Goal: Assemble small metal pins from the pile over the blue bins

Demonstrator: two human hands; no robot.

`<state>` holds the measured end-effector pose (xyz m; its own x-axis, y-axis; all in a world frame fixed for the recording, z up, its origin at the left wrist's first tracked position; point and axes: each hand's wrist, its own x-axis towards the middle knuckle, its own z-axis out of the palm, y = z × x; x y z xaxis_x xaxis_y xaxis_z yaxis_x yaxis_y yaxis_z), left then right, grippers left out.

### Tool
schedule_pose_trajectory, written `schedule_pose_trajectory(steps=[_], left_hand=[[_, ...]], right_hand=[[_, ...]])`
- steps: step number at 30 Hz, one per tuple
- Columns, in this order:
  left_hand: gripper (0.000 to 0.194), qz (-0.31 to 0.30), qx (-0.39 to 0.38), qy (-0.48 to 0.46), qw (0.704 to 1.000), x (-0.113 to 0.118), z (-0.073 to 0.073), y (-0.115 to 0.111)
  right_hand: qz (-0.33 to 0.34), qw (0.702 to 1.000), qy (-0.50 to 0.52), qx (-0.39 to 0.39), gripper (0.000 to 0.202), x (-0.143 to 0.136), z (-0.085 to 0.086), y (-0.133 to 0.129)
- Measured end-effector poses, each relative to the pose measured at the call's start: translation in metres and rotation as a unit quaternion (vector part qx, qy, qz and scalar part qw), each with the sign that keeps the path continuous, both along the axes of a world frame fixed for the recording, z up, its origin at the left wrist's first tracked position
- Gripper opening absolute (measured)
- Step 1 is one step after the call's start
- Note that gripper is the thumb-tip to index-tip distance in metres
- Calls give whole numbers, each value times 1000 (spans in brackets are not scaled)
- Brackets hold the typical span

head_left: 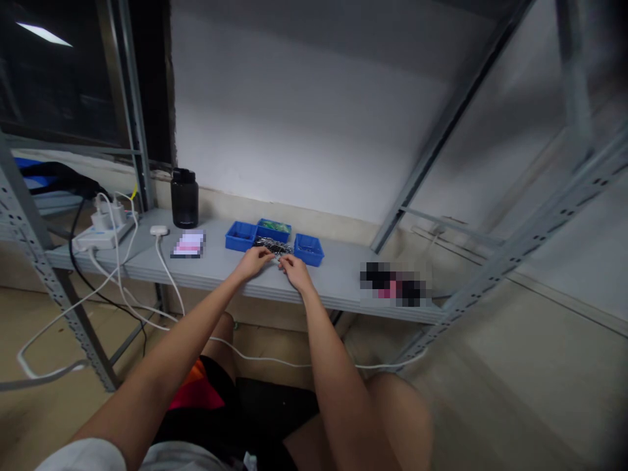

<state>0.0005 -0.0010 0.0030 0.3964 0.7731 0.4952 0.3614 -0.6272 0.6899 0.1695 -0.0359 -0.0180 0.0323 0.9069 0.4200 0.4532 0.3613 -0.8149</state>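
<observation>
My left hand [256, 260] and my right hand [295, 269] meet near the front edge of the shelf, fingertips almost touching. Both have their fingers pinched around something small and pale between them, too small to name. Just behind the fingertips lies a pile of dark and silvery thin pieces [267, 244]. Around it stand several blue bins: a left bin [237, 243], a back bin [263, 235] with green contents, and a right bin [311, 258] with small dark contents.
A black bottle [185, 199] stands at the back left, with a blurred-out flat item [189, 244] before it. A white power strip [101, 235] trails cables [167, 278] over the shelf edge. Metal uprights [432, 131] frame the shelf [338, 278]. A pixelated dark and pink item [392, 286] lies right.
</observation>
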Motion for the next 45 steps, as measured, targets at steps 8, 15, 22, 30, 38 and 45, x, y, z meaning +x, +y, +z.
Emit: schedule_pose_trajectory(steps=[8, 15, 22, 30, 38, 45], left_hand=[[26, 8, 17, -20, 1000, -1, 4, -4], [25, -24, 24, -35, 999, 0, 7, -8], [24, -57, 6, -18, 998, 2, 6, -6], [20, -37, 3, -24, 999, 2, 1, -3], [18, -66, -10, -5, 998, 2, -2, -1], [19, -56, 5, 4, 998, 2, -1, -1]], right_hand=[[1, 1000, 4, -7, 22, 0, -3, 3], [26, 999, -19, -5, 18, -3, 1, -2], [27, 999, -21, -3, 21, -1, 3, -4], [30, 999, -12, 4, 20, -3, 4, -5], [13, 1000, 24, 4, 25, -2, 1, -2], [3, 999, 39, 9, 24, -1, 0, -1]])
